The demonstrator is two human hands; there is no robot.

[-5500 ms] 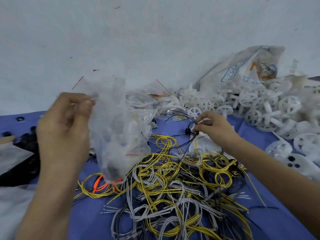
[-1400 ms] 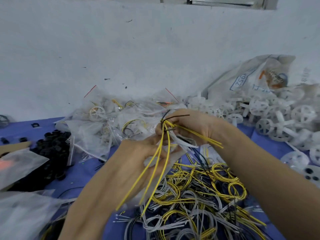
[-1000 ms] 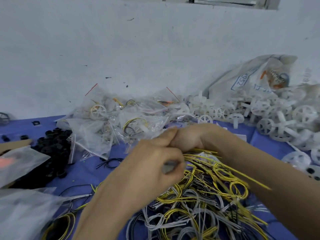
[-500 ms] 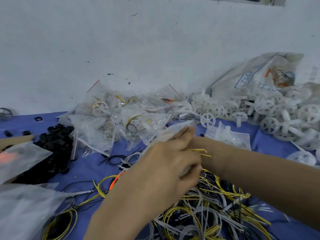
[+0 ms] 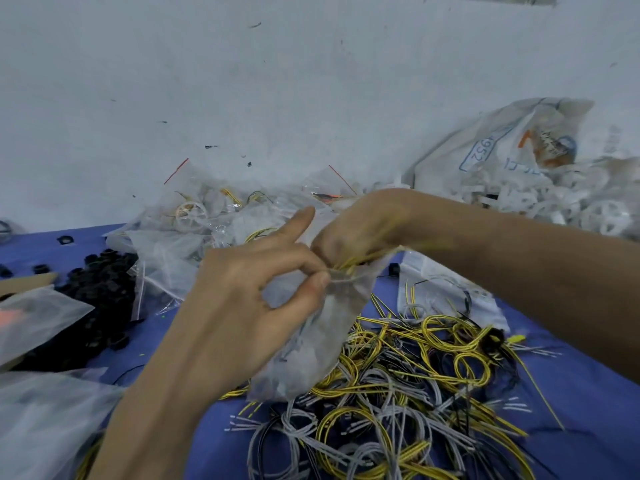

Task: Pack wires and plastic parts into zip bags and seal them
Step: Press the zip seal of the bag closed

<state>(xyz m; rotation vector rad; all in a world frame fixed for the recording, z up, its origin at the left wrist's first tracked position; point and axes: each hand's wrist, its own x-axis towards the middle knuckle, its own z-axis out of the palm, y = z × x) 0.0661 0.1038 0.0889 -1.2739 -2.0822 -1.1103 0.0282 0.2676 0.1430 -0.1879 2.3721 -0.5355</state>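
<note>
Mid-frame, the fingers (image 5: 313,285) of our left hand (image 5: 235,299) pinch the limp bag (image 5: 311,344) by its rim; our right hand (image 5: 353,230) grips springy wires (image 5: 349,263).

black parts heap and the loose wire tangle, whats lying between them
Head view: the left hand reaches across blue cloth there, pinching the zip bag.

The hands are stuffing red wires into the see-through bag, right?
Not red. The head view shows the right hand stuffing yellow wires into the zip bag, whose mouth the left hand pinches.
</note>
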